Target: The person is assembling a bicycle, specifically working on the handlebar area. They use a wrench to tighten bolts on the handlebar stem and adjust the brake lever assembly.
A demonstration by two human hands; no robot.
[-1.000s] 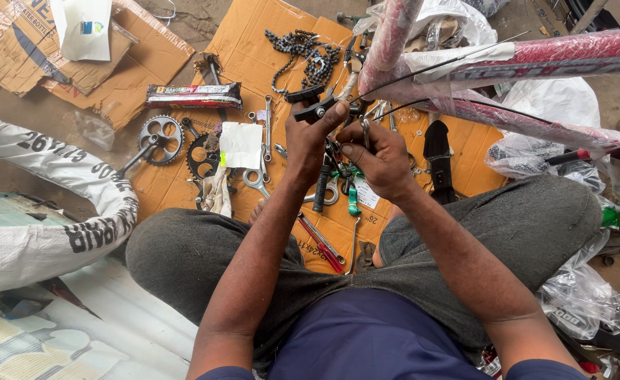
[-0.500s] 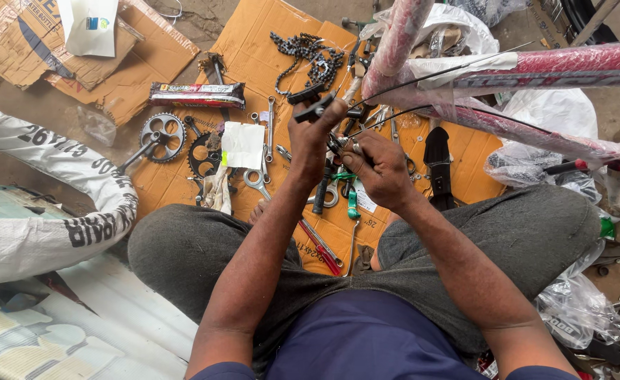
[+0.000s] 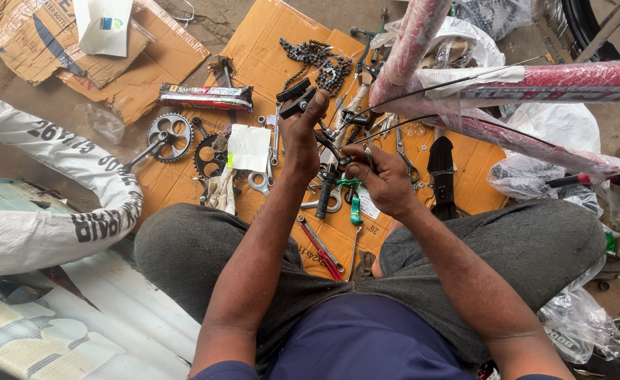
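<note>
Nearest the camera, the person sits cross-legged on the floor in a dark blue shirt (image 3: 366,338) and grey trousers (image 3: 204,253), both forearms reaching forward over the knees. Between the knees a red-handled tool (image 3: 320,246) and a green-handled tool (image 3: 355,207) lie on a sheet of orange cardboard (image 3: 267,49) spread on the floor. The right hand (image 3: 380,176) is closed, its fingers pinching a thin black cable (image 3: 422,121) and a small dark metal part just in front of it. The left hand (image 3: 303,130) is raised beside it, closed around a black brake lever (image 3: 294,98), with the thumb up against the lever's end. The cable runs from the hands up and to the right toward a red bicycle frame (image 3: 535,81) wrapped in clear plastic. To the left of the hands lie a folded white paper (image 3: 248,146), two toothed chainwheels (image 3: 169,130) and a long flat packet (image 3: 204,96). Farther out, a bicycle chain (image 3: 317,60) sits in a heap on the cardboard. A white tyre wrapping (image 3: 56,183) curves along the left side.
</note>
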